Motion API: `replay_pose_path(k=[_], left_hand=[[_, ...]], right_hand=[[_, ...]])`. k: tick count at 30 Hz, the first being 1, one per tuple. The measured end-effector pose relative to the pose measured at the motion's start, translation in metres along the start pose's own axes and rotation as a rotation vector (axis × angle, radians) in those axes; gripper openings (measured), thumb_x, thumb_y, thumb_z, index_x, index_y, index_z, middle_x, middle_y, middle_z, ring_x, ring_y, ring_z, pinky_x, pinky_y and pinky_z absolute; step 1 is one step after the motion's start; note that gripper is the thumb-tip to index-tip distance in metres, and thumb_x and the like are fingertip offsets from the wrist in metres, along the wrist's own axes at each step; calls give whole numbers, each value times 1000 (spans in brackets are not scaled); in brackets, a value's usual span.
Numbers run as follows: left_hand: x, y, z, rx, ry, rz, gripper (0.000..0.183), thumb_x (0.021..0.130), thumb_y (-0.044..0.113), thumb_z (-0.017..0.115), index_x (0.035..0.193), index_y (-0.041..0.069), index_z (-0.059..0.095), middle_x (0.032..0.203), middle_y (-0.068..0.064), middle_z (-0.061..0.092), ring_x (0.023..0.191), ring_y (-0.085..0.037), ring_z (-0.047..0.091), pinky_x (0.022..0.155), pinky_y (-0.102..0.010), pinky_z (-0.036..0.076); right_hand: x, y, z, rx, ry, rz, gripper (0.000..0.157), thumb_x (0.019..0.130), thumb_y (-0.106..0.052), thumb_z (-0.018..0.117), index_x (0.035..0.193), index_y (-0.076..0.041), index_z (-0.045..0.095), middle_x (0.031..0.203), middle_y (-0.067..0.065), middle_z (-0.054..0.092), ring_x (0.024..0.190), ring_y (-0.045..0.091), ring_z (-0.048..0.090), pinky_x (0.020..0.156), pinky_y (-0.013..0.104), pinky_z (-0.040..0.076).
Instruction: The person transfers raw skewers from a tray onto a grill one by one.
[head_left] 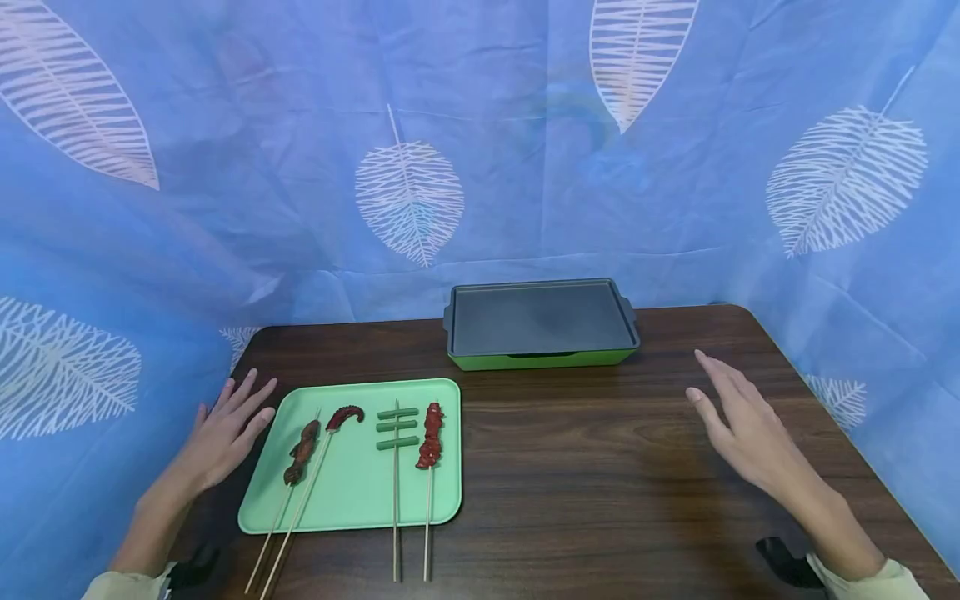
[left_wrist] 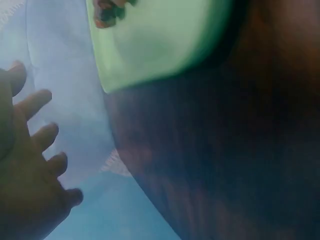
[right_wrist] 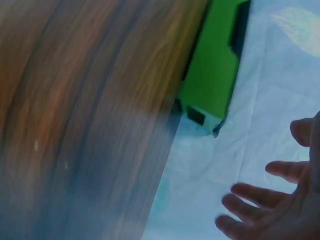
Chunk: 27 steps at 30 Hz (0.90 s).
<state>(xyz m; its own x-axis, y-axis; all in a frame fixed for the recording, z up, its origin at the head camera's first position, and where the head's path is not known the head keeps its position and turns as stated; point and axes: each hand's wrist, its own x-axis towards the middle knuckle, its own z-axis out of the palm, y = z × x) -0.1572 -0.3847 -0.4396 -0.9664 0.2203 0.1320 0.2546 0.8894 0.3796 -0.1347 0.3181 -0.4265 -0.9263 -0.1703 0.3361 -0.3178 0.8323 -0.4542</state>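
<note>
Fingers spread, left hand [head_left: 222, 442] holds nothing at nine o'clock of smooth tray [head_left: 348, 496]; right hand [head_left: 753, 437], splayed, empty, at four o'clock from flat griddle [head_left: 542, 318].

The tabletop [head_left: 570, 467] is dark brown wood with the grain running mostly from side to side, and its two far corners are rounded off. Over on the left sits a pale green tray [head_left: 352, 500], flat, round-cornered and low-rimmed, set a little askew near the left edge. Up by the far edge, a bit right of the middle, stands a griddle [head_left: 543, 323], dark grey on top and green below, just beyond the tray's far right corner.
</note>
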Motion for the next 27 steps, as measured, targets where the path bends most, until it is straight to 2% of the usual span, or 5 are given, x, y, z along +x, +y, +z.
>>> replay_pose_path(k=[5, 9, 12, 16, 27], left_hand=[[-13, -13, 1, -117, -110, -4, 63, 110, 30, 50, 166, 16, 24, 170, -23, 4, 151, -55, -6, 97, -89, -2], [-21, -23, 0, -204, -174, 9, 66, 108, 25, 57, 165, 12, 26, 167, -31, 5, 147, -63, -6, 91, -92, -1], [-24, -29, 2, -250, -228, 28, 68, 105, 21, 62, 164, 11, 29, 164, -37, 6, 142, -70, -7, 86, -94, 0], [-28, -33, 2, -330, -318, 34, 70, 102, 17, 65, 163, 10, 31, 161, -43, 4, 137, -74, -11, 81, -95, -2], [-36, -38, 6, -378, -338, 6, 75, 99, 16, 69, 163, 11, 30, 159, -46, 1, 134, -76, -16, 80, -95, -5]], right_hand=[[-10, -12, 2, 170, -47, 22, 63, 111, -23, 51, 166, -15, 21, 159, 31, 33, 138, 58, 35, 97, 73, 33], [-20, -24, 7, 254, -69, 28, 60, 111, -21, 51, 165, -15, 26, 154, 25, 44, 135, 35, 50, 102, 29, 46], [-27, -33, 10, 321, -78, 36, 57, 111, -19, 50, 164, -15, 29, 147, 22, 50, 129, 5, 53, 92, 3, 38], [-34, -44, 11, 411, -106, 37, 56, 111, -16, 48, 164, -16, 29, 145, 22, 52, 124, -12, 48, 93, 4, 41], [-50, -75, 23, 725, -263, 66, 52, 112, -10, 45, 162, -12, 30, 143, 20, 56, 125, 12, 62, 96, 24, 53]])
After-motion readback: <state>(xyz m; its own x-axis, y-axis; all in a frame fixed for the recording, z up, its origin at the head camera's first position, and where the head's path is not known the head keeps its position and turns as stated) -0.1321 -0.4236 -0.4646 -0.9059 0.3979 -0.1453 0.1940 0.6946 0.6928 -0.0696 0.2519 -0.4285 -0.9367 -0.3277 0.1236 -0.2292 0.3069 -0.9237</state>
